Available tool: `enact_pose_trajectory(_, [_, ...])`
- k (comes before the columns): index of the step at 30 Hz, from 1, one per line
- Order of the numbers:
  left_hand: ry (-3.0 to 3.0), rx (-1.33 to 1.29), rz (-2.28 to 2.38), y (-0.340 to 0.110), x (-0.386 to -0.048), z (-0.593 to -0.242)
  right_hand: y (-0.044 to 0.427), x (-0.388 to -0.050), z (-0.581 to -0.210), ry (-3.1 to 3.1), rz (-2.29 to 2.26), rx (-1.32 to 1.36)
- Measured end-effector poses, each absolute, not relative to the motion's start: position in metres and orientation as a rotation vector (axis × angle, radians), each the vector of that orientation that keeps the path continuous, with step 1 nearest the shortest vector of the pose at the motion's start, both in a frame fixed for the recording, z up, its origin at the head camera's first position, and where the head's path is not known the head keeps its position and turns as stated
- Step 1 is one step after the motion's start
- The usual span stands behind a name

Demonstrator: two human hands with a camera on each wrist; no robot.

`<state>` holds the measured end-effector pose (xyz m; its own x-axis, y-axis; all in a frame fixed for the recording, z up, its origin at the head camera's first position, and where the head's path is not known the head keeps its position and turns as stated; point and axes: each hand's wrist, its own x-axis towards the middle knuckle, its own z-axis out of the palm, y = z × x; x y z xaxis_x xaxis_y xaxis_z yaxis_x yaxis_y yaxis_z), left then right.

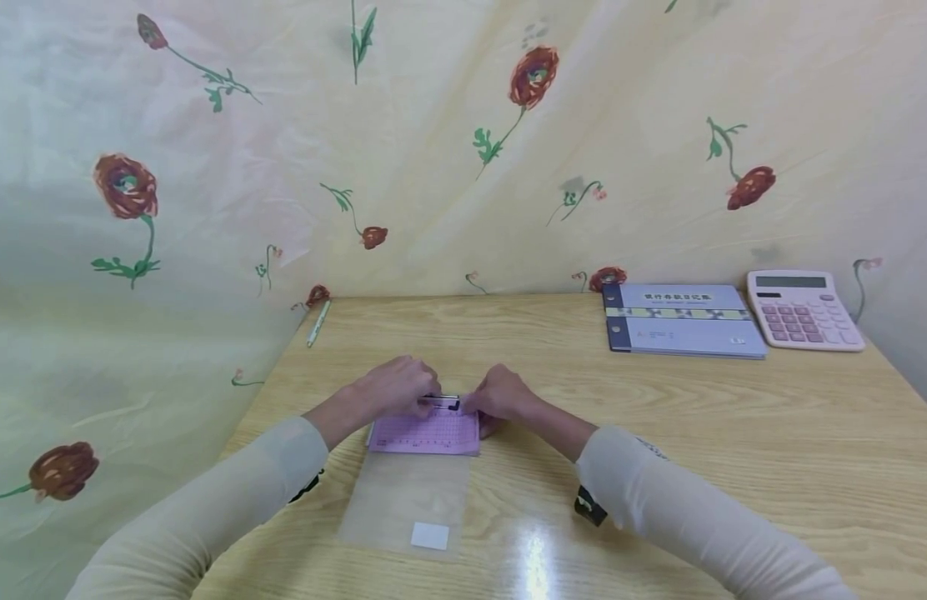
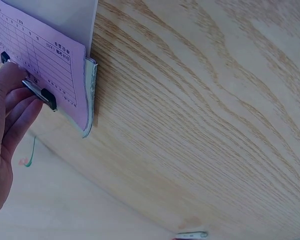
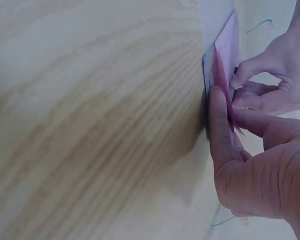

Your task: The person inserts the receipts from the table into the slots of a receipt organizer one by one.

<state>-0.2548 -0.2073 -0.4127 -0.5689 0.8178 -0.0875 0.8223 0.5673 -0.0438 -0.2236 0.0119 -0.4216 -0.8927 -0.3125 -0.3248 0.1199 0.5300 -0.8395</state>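
Note:
Pink printed forms (image 1: 426, 433) lie in a stack at the top of a translucent sheet-like board (image 1: 407, 492) with a small white label near its lower edge. Along the stack's far edge runs a metal clip (image 2: 40, 94) with black ends. My left hand (image 1: 399, 385) pinches this clip, its fingers curled around the metal part in the left wrist view. At the far right corner, my right hand (image 3: 262, 170) pinches the forms between thumb and fingers. In the right wrist view the pink sheets stand slightly apart at that edge, and the right fingers partly cover them.
A blue account book (image 1: 684, 321) and a pink-and-white calculator (image 1: 804, 310) sit at the back right of the wooden table (image 1: 658, 425). A pen (image 1: 318, 323) lies at the back left. Floral cloth (image 1: 433, 125) hangs behind the table and along its left side.

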Motion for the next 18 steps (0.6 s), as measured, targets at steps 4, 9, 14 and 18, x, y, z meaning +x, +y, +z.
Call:
enact_pose_trajectory(4, [2.729, 1.427, -0.114, -0.2079, -0.2552, -0.4135, 0.0129, -0.2208, -0.4252, 2.270, -1.426, -0.098])
enact_pose_trajectory(9, [2.723, 1.434, -0.102, -0.2087, -0.2569, -0.4150, 0.0123, -0.2182, -0.4281, 2.242, -1.488, -0.061])
enact_pose_trajectory(14, [2.707, 1.423, -0.078, -0.2080, -0.2567, -0.4136, 0.0126, -0.2170, -0.4295, 2.229, -1.508, -0.024])
enact_pose_trajectory(18, [2.710, 1.448, -0.096, -0.2077, -0.2560, -0.4114, 0.0118, -0.2169, -0.4302, 2.215, -1.521, -0.007])
